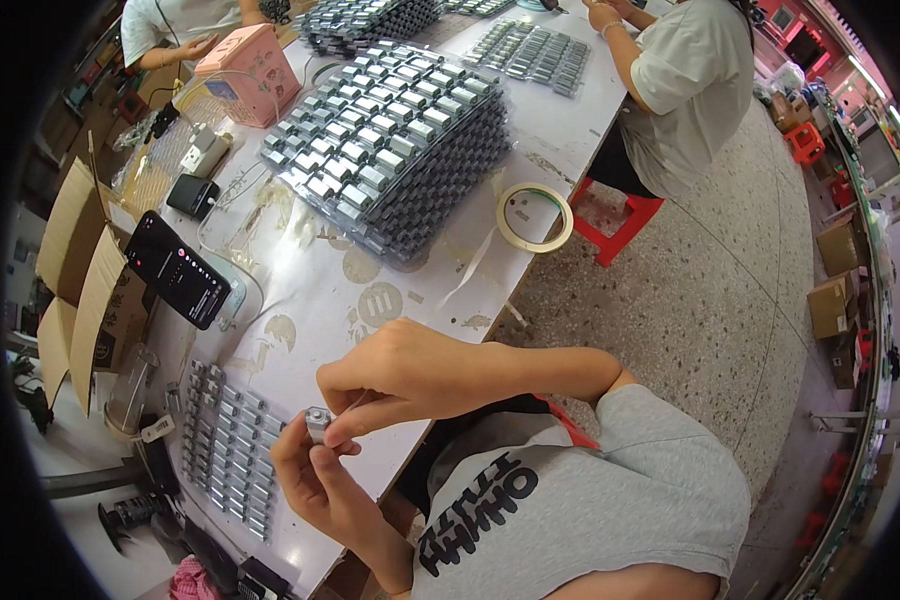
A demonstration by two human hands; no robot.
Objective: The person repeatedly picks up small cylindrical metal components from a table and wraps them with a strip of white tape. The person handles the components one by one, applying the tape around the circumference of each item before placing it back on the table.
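Between the fingertips of both my hands is a small silver motor-like part (317,420) with a round raised end facing up. My left hand (315,485) pinches it from below with thumb and fingers. From above, my right hand (395,375) closes its thumb and forefinger against the part's side; whether it also holds something thin there, I cannot make out. Beside my left hand, a clear plastic tray (230,450) carries rows of similar silver parts on the white table (370,300).
A tall stack of filled trays (400,150) stands further up the table, near a tape roll (503,218). A propped phone (178,270), an open cardboard box (95,290) and a pink bin (250,75) line the left side. Two other people sit at the far end, one on a red stool (615,225).
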